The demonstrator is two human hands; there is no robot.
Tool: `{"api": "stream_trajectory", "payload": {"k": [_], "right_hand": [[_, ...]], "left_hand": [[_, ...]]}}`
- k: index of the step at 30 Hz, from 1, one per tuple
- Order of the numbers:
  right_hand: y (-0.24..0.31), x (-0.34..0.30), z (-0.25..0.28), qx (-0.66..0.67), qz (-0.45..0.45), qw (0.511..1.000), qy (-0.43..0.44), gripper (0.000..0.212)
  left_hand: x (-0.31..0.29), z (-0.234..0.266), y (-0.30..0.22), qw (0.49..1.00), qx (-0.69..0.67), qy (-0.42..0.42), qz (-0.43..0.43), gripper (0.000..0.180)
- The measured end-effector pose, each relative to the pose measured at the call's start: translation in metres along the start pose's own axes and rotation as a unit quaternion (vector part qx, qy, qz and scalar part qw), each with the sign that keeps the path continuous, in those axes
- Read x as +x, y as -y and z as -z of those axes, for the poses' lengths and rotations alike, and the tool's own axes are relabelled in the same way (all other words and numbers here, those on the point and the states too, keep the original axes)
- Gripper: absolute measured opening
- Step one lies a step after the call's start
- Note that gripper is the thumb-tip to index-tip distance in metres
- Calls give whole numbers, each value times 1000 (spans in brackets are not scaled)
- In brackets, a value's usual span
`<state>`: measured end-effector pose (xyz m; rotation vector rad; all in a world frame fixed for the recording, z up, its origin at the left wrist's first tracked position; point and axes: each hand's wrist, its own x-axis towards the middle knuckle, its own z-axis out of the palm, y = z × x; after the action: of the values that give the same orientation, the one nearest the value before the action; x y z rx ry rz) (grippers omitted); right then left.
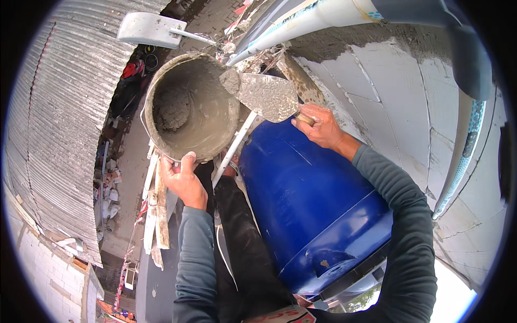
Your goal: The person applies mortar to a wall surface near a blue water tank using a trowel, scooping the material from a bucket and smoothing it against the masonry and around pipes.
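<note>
My left hand [187, 182] grips the near rim of a mortar-caked bucket [150, 116], thumb over the edge. The bucket tilts so that its inside faces me, with wet grey mortar [172, 110] lumped in its left part. In my right hand [325, 128] is a trowel [269, 98], held by its wooden handle. Its blade is coated with mortar and points left, the tip at the bucket's right rim with a clump on it. A large blue plastic drum [318, 199] lies below my right forearm, right of my dark-trousered leg.
A grey block wall [388, 102] with a wet mortar patch rises at right, behind curved pale pipes [323, 16]. A white pole [235, 148] passes beside the bucket. Broken boards [156, 212] lie below it. A corrugated roof [70, 102] and lower ground are at left.
</note>
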<state>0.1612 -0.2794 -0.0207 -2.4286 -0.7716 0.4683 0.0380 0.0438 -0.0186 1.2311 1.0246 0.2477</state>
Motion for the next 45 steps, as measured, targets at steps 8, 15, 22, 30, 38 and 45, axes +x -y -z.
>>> {"api": "stream_trajectory", "payload": {"k": [8, 15, 22, 30, 38, 45], "right_hand": [[-70, -19, 11, 54, -332, 942, -10, 47], [-155, -17, -58, 58, -394, 911, -109, 47], [-163, 8, -102, 228, -464, 842, -154, 47], [-171, 26, -109, 288, -478, 818, -142, 49], [-160, 65, -65, 431, -522, 721, -149, 20], [-132, 61, -36, 396, -538, 732, -136, 18]], "left_hand": [[-3, 4, 1, 999, -12, 27, 28, 27], [-6, 1, 2, 999, -3, 29, 32, 22], [-3, 11, 4, 999, 16, 31, 35, 24], [-2, 11, 7, 999, 22, 23, 29, 23], [-2, 6, 5, 998, 44, 36, 19, 22], [0, 9, 7, 997, 58, 39, 25, 22]]}}
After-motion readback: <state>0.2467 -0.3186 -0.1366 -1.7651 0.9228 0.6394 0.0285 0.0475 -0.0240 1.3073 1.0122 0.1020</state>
